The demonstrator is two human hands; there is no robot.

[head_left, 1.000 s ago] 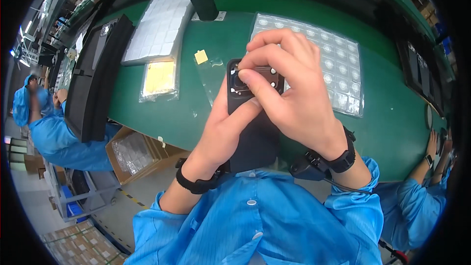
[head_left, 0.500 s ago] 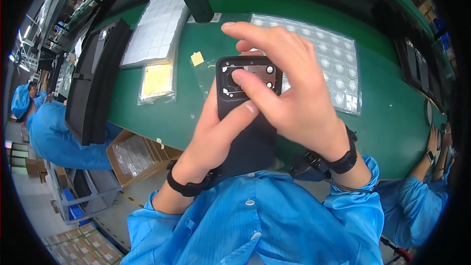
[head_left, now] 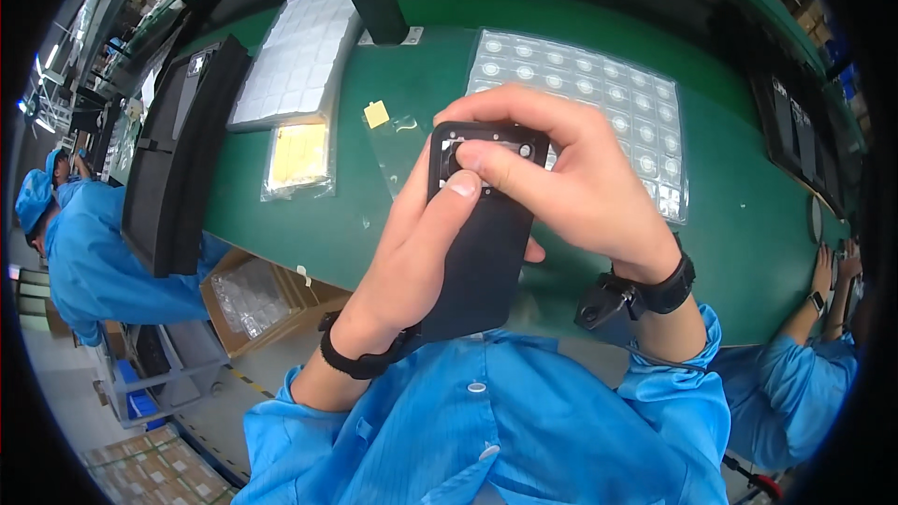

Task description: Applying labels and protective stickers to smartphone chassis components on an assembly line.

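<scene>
Black and smooth, a phone-like device (head_left: 472, 266) sits at the centre of the frame, held up between two bare hands, its top end leaning slightly right. From where I stand, the left hand (head_left: 402, 257) is closed around its left edge, thumb laid on the back just under the glossy camera panel (head_left: 449, 151); a fingertip shows past the right edge. The right hand (head_left: 580, 168) is curled over the top corner, its thumb pressed on the panel and its forefinger bent along the upper edge. I can't tell whether anything small lies under that thumb.

The device's lower end overlaps the blue smock (head_left: 524, 393) at bottom centre. Above the right hand, a clear tray of round parts (head_left: 645, 122) reaches close behind the knuckles, partly hidden by them. Green table (head_left: 748, 252) opens out on the right, between the wrist and a black frame (head_left: 795, 140) near the frame's right rim. On the left there is another green stretch, bordered by a yellow pack (head_left: 299, 157) and a long black tray (head_left: 168, 187). The table's near edge slants down past an open cardboard box (head_left: 301, 307) at lower left.
</scene>
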